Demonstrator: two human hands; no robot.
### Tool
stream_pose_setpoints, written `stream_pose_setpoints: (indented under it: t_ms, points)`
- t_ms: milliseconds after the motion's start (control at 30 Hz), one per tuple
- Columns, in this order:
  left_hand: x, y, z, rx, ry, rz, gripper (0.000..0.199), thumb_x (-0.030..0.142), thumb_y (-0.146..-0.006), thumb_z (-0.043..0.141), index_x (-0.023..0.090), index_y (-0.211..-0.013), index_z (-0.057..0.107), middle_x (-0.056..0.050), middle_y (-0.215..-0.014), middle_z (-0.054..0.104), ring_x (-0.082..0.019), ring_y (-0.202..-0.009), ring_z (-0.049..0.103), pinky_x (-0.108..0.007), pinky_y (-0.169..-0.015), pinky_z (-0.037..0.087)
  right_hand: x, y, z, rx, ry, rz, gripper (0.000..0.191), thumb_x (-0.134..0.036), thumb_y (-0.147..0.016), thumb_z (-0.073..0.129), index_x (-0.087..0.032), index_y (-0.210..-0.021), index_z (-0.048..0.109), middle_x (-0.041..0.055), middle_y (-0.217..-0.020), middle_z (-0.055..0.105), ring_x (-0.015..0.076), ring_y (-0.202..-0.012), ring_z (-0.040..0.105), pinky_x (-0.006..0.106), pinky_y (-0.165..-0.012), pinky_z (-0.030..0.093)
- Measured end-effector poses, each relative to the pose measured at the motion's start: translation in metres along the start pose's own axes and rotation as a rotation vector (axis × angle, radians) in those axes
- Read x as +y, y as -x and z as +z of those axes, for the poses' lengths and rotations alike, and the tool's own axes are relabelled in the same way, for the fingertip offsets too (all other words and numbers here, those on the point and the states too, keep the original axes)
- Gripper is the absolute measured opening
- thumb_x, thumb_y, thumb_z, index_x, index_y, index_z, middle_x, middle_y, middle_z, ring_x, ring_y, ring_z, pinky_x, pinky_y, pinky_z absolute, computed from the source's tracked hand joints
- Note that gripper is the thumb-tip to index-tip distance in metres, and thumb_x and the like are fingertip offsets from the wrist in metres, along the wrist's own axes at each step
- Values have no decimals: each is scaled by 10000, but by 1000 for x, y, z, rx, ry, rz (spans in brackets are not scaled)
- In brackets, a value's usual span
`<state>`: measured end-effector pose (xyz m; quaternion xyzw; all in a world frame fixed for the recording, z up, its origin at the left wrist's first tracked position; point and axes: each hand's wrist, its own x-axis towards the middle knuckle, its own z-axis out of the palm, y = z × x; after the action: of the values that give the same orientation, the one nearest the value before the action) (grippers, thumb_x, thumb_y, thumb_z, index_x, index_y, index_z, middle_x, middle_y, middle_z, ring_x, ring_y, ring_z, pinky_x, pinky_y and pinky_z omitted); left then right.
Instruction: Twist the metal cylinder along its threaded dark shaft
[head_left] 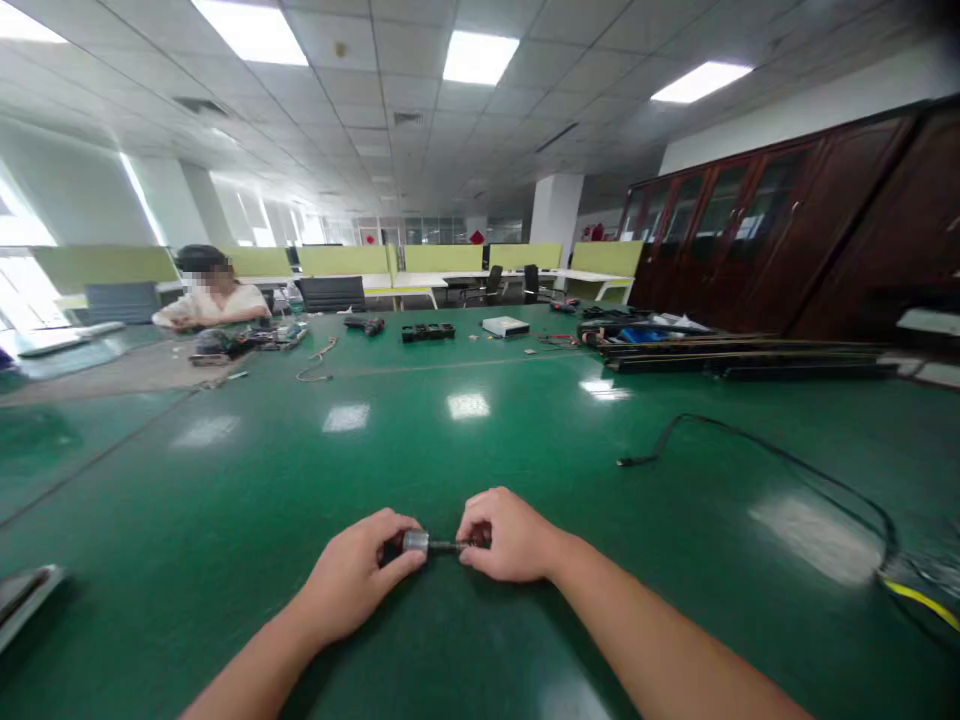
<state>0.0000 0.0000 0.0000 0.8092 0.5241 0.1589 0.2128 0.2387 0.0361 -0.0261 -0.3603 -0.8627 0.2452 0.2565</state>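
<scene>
A short silver metal cylinder with a thin dark shaft lies sideways just above or on the green tabletop; I cannot tell whether it touches. My left hand grips the cylinder between thumb and fingers. From the other side, my right hand pinches the far end of the shaft, and its fingertips cover that end. The shaft runs level across the gap between both hands.
A black cable curves over the right of the green table. Dark metal strips are piled at the far right. A power drill, a black part and a white box lie farther back. A person sits far left.
</scene>
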Motion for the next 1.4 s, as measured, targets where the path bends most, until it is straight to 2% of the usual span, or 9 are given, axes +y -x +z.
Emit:
stream_pose_setpoints:
  t_ms: [200, 400, 500, 567, 633, 733, 867, 1033, 1400]
  points:
    - [1, 2, 0, 10, 4, -14, 267, 435, -905, 552, 273, -1083, 666, 7, -934, 676, -173, -795, 591, -252, -712, 411, 7, 3, -10, -28, -93, 122, 83, -145, -618, 698, -151, -691, 737, -20, -594, 606, 96, -523, 523, 192, -490, 378]
    - [1, 3, 0, 13, 5, -9, 257, 430, -906, 561, 275, -1083, 664, 10, -942, 674, -172, -808, 593, -255, -725, 410, 7, 3, -10, -38, -131, 145, 79, -135, -619, 698, -146, -689, 734, -28, -566, 587, 92, -496, 503, 194, -471, 370]
    - [0, 2, 1, 17, 9, -8, 259, 432, -906, 563, 275, -1086, 663, 10, -942, 674, -171, -799, 591, -256, -722, 409, 4, 2, -6, -3, -132, 124, 76, -144, -627, 712, -143, -699, 736, -18, -595, 588, 98, -514, 508, 206, -484, 379]
    - [-1, 2, 1, 19, 9, -9, 259, 431, -905, 564, 275, -1085, 664, 10, -934, 672, -169, -791, 589, -255, -718, 409, 0, 1, -2, 29, -135, 61, 133, -133, -626, 717, -149, -757, 742, -14, -643, 594, 107, -562, 523, 215, -532, 409]
    - [-1, 1, 0, 15, 8, -5, 254, 422, -900, 568, 275, -1084, 665, 12, -928, 670, -169, -792, 588, -254, -718, 409, -5, -1, 3, 34, -180, -9, 283, -91, -623, 699, -163, -894, 735, -11, -726, 618, 117, -642, 554, 221, -619, 450]
    - [0, 2, 0, 9, 7, 5, 245, 403, -885, 583, 280, -1081, 665, 18, -922, 670, -167, -787, 583, -251, -713, 407, -11, -2, 10, 26, -228, -14, 403, -76, -669, 642, -186, -1055, 680, -17, -780, 627, 115, -665, 559, 221, -649, 461]
    - [1, 3, 0, 17, 15, -8, 254, 417, -868, 603, 274, -1068, 666, 21, -903, 675, -165, -759, 575, -249, -690, 404, -13, -1, 12, 18, -205, 3, 338, -105, -713, 621, -190, -1038, 656, -24, -758, 613, 110, -640, 544, 219, -627, 446]
    - [0, 2, 1, 34, 48, -15, 296, 472, -935, 502, 267, -1053, 679, 10, -911, 684, -169, -791, 589, -252, -708, 410, -14, -1, 12, 19, -161, -7, 226, -130, -720, 635, -180, -937, 673, -21, -735, 597, 109, -638, 532, 212, -600, 427]
    - [-1, 0, 0, -1, 21, -28, 274, 450, -862, 596, 261, -1035, 694, 11, -871, 664, -163, -732, 554, -249, -660, 393, -18, -2, 11, 15, -76, -38, 179, -176, -727, 670, -180, -898, 725, -3, -747, 600, 117, -658, 543, 220, -624, 424]
